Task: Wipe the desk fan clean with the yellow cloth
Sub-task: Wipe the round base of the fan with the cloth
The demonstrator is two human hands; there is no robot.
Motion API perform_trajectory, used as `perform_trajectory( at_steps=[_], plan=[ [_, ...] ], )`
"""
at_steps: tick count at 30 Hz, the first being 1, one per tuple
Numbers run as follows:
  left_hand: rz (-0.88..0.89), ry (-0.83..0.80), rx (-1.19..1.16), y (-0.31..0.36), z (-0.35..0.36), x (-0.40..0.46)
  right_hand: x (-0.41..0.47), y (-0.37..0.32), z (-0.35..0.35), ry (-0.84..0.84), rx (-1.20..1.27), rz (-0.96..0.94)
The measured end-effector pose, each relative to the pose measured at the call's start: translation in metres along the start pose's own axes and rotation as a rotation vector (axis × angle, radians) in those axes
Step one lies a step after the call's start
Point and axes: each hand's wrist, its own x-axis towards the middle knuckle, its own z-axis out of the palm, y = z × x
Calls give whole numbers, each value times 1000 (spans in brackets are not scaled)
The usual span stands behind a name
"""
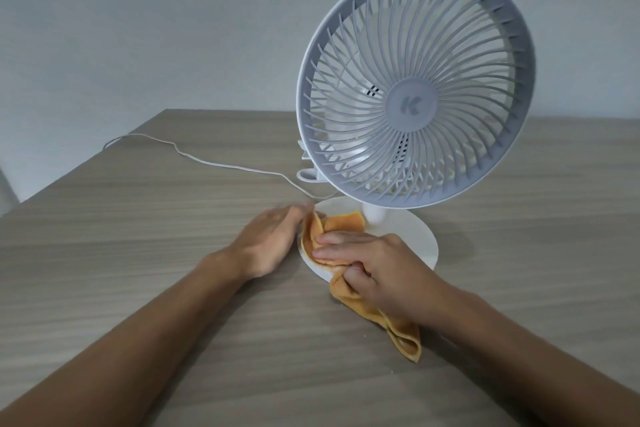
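While the fan stands on the counter, two hands wipe its base.
Right hand clamps the cloth onto the base's near edge; left hand, open, apparently steadies the rim.

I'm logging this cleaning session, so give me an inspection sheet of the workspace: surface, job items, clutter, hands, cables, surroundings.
Surface: wood-grain table, bare apart from the job's things.
Job's things: desk fan upright, head tilted back; yellow cloth lies on the fan's round base, one end trailing onto the table.
Clutter: nothing seen.
Hands: right hand presses and grips the cloth on the base; left hand rests at the base's left edge, fingertips at the cloth.
Cables: white cord runs from the fan leftward off the table.
Surroundings: plain grey wall.
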Motion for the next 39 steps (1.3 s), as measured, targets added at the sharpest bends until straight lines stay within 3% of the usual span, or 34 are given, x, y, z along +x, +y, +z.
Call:
perform_trajectory(
  at_steps=[4,8,10,12,18,25,27,31,34,36,39],
  plan=[
    [23,-41,43,1,-2,-2,-15,4,-9,-11,112,-61],
    [15,-31,98,1,-2,-3,-39,17,-26,175,404,134],
    [13,-43,108,2,-1,-4,-41,24,-33,352,359,180],
    [9,-50,100,2,-1,-4,-34,26,-34,422,214,193],
    [17,-23,54,5,1,-6,-8,8,-4,133,-36,105],
    [8,-45,21,5,-1,-5,-19,-6,2,39,82,-169],
    [22,-31,51,5,-2,-5,-29,-4,1,81,129,-214],
    [26,-34,104,5,-2,-6,-42,4,-14,341,248,-71],
    [6,-28,60,6,-2,-7,-34,10,-22,455,142,25],
    [10,-23,63,6,-1,-7,-24,10,-16,395,67,74],
    [24,-36,78,4,0,-6,-11,7,-1,171,13,124]
  ],
)
